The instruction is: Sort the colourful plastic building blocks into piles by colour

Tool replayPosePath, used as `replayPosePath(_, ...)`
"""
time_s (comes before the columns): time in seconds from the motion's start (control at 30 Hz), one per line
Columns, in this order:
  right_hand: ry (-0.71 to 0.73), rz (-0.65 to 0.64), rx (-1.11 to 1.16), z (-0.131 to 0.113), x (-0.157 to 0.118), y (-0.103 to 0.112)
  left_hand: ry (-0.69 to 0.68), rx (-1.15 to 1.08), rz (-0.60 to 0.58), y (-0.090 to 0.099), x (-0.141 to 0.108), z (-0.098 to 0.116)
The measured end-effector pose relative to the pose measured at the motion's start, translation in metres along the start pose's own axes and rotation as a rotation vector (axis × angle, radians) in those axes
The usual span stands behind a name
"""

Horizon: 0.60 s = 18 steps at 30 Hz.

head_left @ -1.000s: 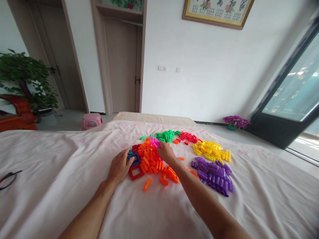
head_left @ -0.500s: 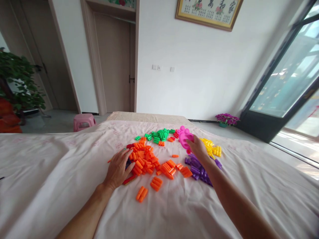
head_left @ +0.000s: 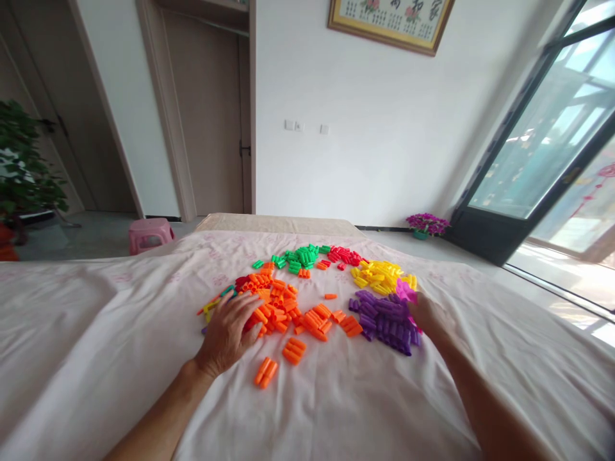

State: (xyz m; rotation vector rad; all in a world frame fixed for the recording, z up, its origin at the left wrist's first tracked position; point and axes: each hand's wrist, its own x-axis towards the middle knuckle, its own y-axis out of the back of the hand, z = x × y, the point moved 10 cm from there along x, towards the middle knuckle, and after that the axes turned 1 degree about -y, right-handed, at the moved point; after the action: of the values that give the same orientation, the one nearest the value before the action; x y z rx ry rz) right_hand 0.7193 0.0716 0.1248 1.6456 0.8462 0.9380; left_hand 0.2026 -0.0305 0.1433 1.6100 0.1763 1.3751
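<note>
My left hand (head_left: pixel 229 330) lies over the left edge of the heap of orange plastic tube-like pieces (head_left: pixel 276 301), its fingers spread and thumb apart. Yellow, teal and red bits (head_left: pixel 210 308) peek out beside it, partly hidden. On the right, my right hand (head_left: pixel 431 315) is closed on a bright pink plastic piece with rounded lobes (head_left: pixel 406 291), mostly covered by the fingers. That pink piece is at the right edge of the purple pieces (head_left: pixel 384 317), in front of the yellow pieces (head_left: pixel 379 275). Whether it touches them I cannot tell.
Green pieces (head_left: pixel 305 256) and red pieces (head_left: pixel 346 256) lie farther back on the pale bedcover (head_left: pixel 336 397). Small orange groups (head_left: pixel 294 351) lie nearer me. Beyond the cover stand a pink stool (head_left: pixel 151 235) and a pot of purple flowers (head_left: pixel 427 224).
My right hand has moved right and lower with the pink piece, from near the red pieces to beside the purple ones. My left hand stays at the orange heap; colored bits now show beside it.
</note>
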Motion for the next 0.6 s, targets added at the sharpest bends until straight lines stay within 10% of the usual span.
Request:
replayPosePath(0.27,0.243,-0.107,-0.057,-0.118,-0.044,-0.021,-0.362,-0.169,-0.309,-0.023,-0.006,0.13)
replayPosePath(0.6,0.567,-0.145,0.085,-0.267,-0.121,-0.031,-0.136,0.052,-0.234,-0.052,-0.012,0.078)
